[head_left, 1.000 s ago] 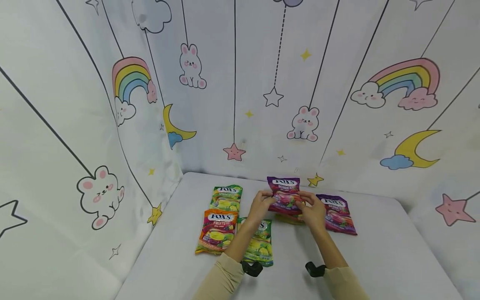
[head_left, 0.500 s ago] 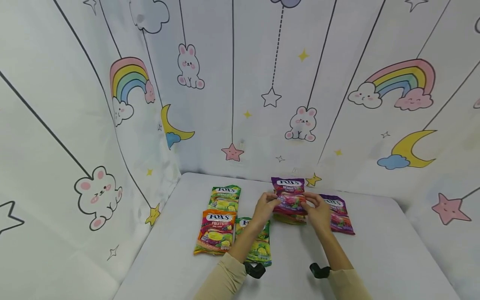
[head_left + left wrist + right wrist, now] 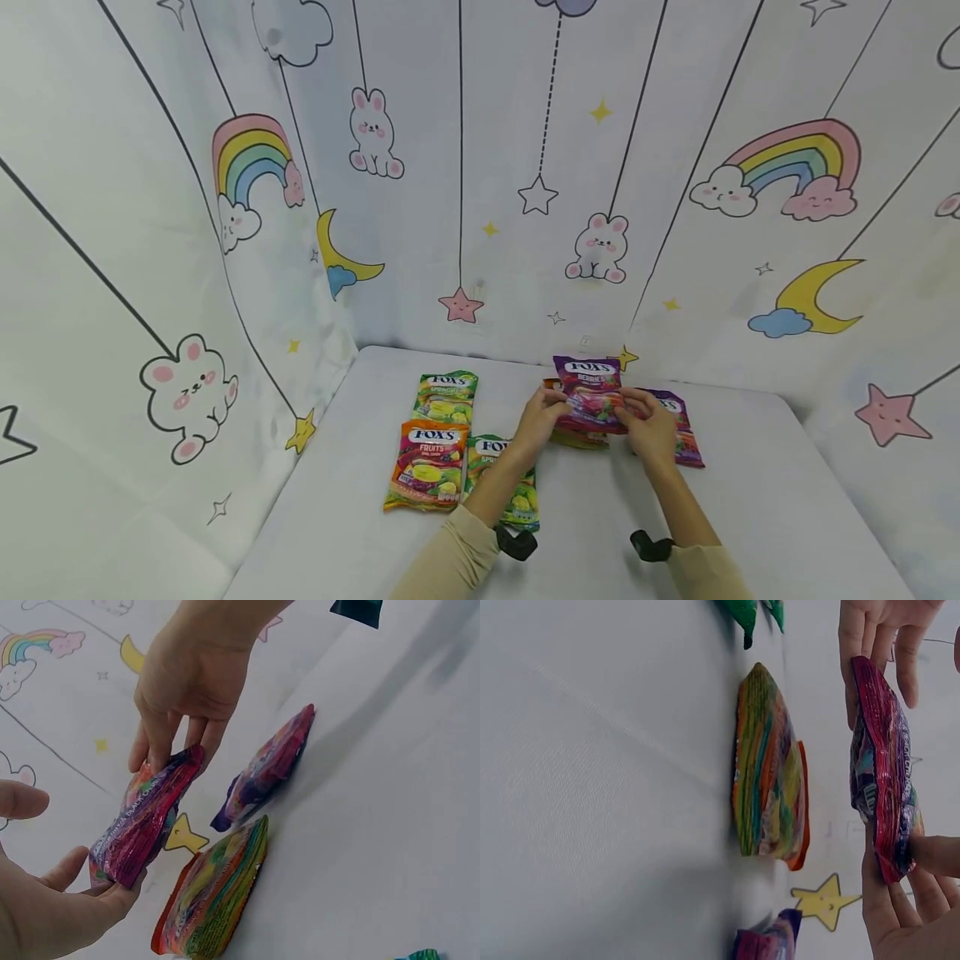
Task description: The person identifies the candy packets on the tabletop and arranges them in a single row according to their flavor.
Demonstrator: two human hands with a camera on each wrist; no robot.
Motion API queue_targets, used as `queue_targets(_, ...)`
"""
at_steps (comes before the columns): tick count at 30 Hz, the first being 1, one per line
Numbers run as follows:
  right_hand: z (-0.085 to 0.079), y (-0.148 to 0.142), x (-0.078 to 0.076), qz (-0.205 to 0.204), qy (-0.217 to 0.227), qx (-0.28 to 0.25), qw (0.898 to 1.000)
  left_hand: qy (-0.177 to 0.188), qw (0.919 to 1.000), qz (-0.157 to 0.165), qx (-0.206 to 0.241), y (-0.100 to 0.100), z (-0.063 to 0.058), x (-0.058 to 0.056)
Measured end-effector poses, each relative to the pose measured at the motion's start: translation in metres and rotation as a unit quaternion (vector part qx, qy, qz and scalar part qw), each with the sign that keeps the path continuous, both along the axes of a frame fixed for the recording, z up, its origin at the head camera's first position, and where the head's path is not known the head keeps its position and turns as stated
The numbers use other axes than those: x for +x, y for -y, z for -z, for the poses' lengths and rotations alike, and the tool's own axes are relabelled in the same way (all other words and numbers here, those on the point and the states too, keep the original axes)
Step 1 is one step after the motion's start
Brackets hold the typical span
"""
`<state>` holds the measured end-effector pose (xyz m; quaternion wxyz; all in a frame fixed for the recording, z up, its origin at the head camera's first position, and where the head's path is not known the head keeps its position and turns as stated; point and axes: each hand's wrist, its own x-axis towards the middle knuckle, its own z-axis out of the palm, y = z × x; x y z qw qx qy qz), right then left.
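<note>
Both hands hold up a purple bag of berry candy (image 3: 588, 387) by its two sides, its printed front toward the head camera. My left hand (image 3: 542, 423) grips the left side, with fingers (image 3: 120, 898) under that end in the left wrist view. On the other side my right hand (image 3: 651, 429) pinches the bag, thumb on the front and fingers behind. Just beneath it, an orange-and-green candy bag (image 3: 763, 784) lies on the table, mostly covered in the head view. A second purple berry bag (image 3: 688, 437) lies to the right, partly behind my right hand.
At the left on the white table (image 3: 315, 517) lie an orange fruits candy bag (image 3: 427, 467) and a green candy bag (image 3: 446, 400) behind it. Another green bag (image 3: 525, 504) is partly under my left forearm. A patterned white curtain (image 3: 420, 250) closes off the back and sides.
The held purple bag and both hands have shifted a little to the right, uncovering more of the bag below on its left. The bags on the table keep their places.
</note>
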<state>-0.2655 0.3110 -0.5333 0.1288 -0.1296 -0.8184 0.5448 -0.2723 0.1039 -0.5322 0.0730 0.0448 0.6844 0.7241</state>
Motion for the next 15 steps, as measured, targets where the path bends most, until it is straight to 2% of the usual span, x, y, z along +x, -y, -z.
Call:
queue_targets(8,0.000,-0.015,0.004,0.016,-0.006,0.016,1.000,0.005,0.9998,0.019,0.003,-0.009,0.002,0.000)
queue_targets(15,-0.003,-0.028,0.010,0.012,0.000,-0.007,1.000,0.001,0.9995,0.030,0.005,-0.022,0.003,0.001)
